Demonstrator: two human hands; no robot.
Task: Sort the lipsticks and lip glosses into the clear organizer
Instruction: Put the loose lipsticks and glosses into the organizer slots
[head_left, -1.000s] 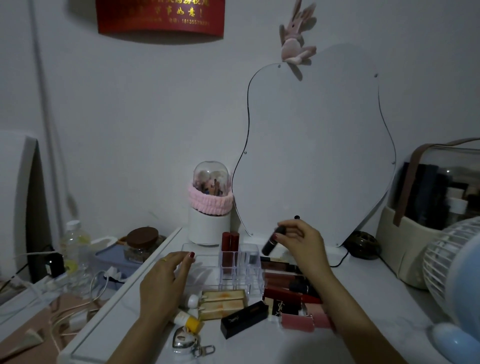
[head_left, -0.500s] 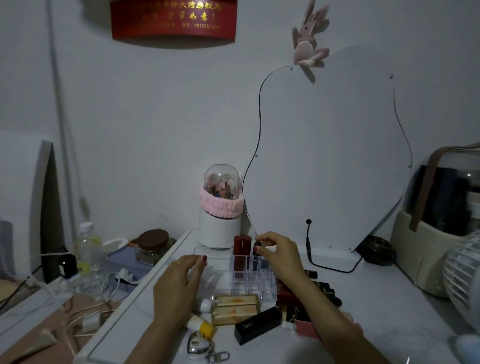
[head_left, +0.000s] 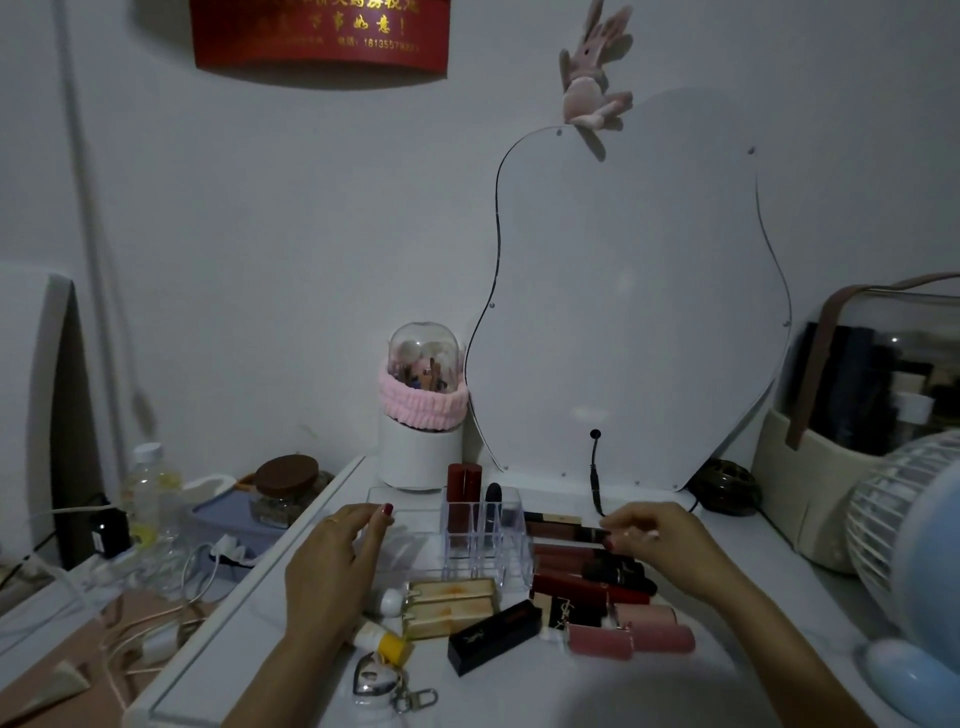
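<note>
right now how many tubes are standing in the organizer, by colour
red tubes: 2
dark tube: 1
total: 3

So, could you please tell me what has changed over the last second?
The right hand put the dark lipstick into the clear organizer, let go, and moved right to the lip gloss pile. The left hand stayed beside the organizer.
</note>
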